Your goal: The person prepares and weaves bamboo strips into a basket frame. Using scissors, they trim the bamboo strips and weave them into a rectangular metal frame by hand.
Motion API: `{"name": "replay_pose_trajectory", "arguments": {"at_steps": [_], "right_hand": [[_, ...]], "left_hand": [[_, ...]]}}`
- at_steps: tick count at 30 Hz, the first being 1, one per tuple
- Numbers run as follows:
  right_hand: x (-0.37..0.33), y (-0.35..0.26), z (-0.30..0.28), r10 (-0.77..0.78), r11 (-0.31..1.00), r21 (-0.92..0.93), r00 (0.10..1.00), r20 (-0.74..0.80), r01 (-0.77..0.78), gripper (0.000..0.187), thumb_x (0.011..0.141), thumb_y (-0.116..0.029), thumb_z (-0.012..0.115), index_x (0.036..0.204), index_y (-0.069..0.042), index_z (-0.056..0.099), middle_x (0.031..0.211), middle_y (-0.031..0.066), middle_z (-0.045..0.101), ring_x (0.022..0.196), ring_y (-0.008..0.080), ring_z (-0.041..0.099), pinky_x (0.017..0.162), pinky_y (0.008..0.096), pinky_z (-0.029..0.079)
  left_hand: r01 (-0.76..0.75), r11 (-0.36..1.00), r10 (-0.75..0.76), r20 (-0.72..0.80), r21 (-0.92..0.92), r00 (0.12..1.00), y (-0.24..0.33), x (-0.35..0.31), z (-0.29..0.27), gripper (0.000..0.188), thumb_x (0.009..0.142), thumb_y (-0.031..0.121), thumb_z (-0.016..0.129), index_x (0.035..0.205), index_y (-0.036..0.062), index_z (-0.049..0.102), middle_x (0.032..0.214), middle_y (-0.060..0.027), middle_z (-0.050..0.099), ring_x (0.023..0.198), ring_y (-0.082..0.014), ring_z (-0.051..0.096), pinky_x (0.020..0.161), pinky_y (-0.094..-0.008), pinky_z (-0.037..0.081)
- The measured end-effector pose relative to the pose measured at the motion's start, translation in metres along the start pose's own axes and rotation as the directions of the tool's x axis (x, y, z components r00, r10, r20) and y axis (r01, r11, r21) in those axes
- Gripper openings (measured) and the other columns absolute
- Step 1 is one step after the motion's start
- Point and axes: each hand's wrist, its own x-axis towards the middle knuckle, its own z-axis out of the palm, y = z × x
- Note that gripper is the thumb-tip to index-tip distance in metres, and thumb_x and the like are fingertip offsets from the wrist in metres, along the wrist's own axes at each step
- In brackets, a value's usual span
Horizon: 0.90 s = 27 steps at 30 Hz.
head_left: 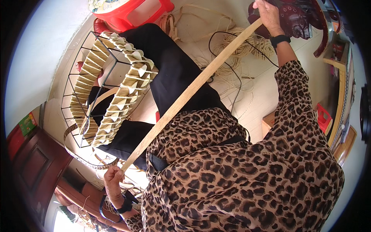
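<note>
A long, flat, pale tan strip [193,87] runs taut on a slant across my lap. Its lower end is pinched in my left hand [113,181], at the lower left beside my thigh. At the upper right, my right hand [267,16] grips the other end, arm stretched out. Against my legs [176,73] leans a black wire frame [116,62], partly woven with folded cream strips [125,91] in a raised band. Neither hand touches the frame. Part of its far side is hidden behind the weaving.
A red plastic stool [127,15] stands at the top left. Loose coils of pale strip [247,48] and a black cord [240,83] lie on the floor ahead. Dark red carved wood [297,19] is near my right hand. A brown cabinet door [36,166] is at the left.
</note>
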Motion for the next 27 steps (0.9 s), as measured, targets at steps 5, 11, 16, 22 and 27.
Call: {"name": "replay_pose_trajectory", "arguments": {"at_steps": [5, 11, 16, 22, 27], "right_hand": [[0.016, 0.012, 0.016, 0.106, 0.994, 0.020, 0.991, -0.082, -0.105, 0.039, 0.085, -0.030, 0.044, 0.060, -0.001, 0.053, 0.055, 0.0109, 0.052, 0.053, 0.0185, 0.053, 0.051, 0.0299, 0.039], [0.020, 0.025, 0.039, 0.697, 0.314, 0.883, 0.716, 0.035, -0.348, 0.026, 0.086, -0.028, 0.043, 0.091, -0.006, 0.055, 0.058, 0.0001, 0.049, 0.050, 0.0101, 0.048, 0.053, 0.0231, 0.041], [-0.020, 0.011, 0.062, 0.438, 0.837, 0.427, 0.886, -0.151, -0.342, 0.023, 0.082, -0.024, 0.044, 0.088, -0.003, 0.050, 0.076, 0.0125, 0.053, 0.071, 0.0271, 0.051, 0.065, 0.0353, 0.041], [-0.131, 0.010, 0.137, 0.002, 1.000, -0.003, 0.854, 0.521, 0.000, 0.015, 0.070, -0.004, 0.046, 0.084, -0.003, 0.052, 0.083, 0.0164, 0.053, 0.083, 0.0327, 0.049, 0.070, 0.0402, 0.041], [-0.157, -0.001, 0.170, 0.023, 0.970, -0.212, 0.827, 0.562, 0.117, 0.018, 0.072, -0.005, 0.047, 0.089, -0.005, 0.051, 0.091, 0.0120, 0.050, 0.090, 0.0292, 0.048, 0.071, 0.0399, 0.043]], "left_hand": [[-0.047, 0.999, 0.047, -0.016, 0.016, 0.999, 0.009, 0.017, 0.008, 0.005, 0.076, 0.006, 0.055, 0.074, 0.0021, 0.053, 0.053, 0.0008, 0.047, 0.045, -0.0044, 0.038, 0.041, -0.0167, 0.027], [-0.084, 0.996, 0.082, -0.037, -0.038, 0.996, -0.003, 0.028, 0.014, 0.008, 0.076, 0.008, 0.057, 0.078, 0.0003, 0.056, 0.052, 0.0012, 0.046, 0.043, -0.0048, 0.037, 0.040, -0.0170, 0.026], [-0.091, 0.988, 0.094, 0.016, -0.126, 0.995, -0.004, 0.034, 0.030, 0.012, 0.076, 0.011, 0.059, 0.076, -0.0004, 0.056, 0.052, 0.0008, 0.046, 0.043, -0.0051, 0.037, 0.040, -0.0172, 0.026], [-0.030, 0.981, 0.030, -0.005, -0.193, 1.000, -0.005, 0.022, 0.042, 0.006, 0.076, 0.005, 0.056, 0.076, -0.0009, 0.055, 0.051, 0.0000, 0.046, 0.042, -0.0052, 0.037, 0.040, -0.0169, 0.026], [0.008, 0.968, -0.011, -0.010, -0.253, 1.000, -0.001, 0.014, 0.045, 0.006, 0.076, 0.005, 0.056, 0.075, -0.0014, 0.055, 0.052, -0.0005, 0.047, 0.042, -0.0056, 0.037, 0.040, -0.0168, 0.027]]}}
